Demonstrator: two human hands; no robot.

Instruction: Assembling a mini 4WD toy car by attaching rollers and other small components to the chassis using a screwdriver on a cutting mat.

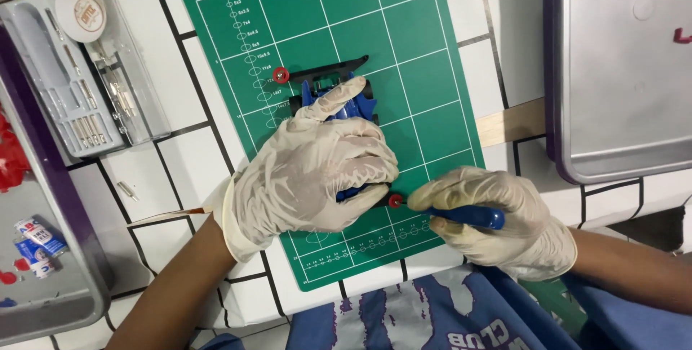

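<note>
A small blue and black toy car (339,94) with red rollers lies on a green cutting mat (418,54). My gloved left hand (310,170) presses down over the car's near half and grips it. My gloved right hand (497,216) holds a blue-handled screwdriver (465,215), its tip at a red roller (395,201) on the car's near corner. Another red roller (280,74) shows at the far left corner. Most of the car body is hidden under my left hand.
A clear plastic tool case (86,69) with small bits and a round white container sits at the left. A metal tray (620,69) lies at the right, another tray (43,278) with small packets at the lower left. A loose bit (127,191) lies on the tiled table.
</note>
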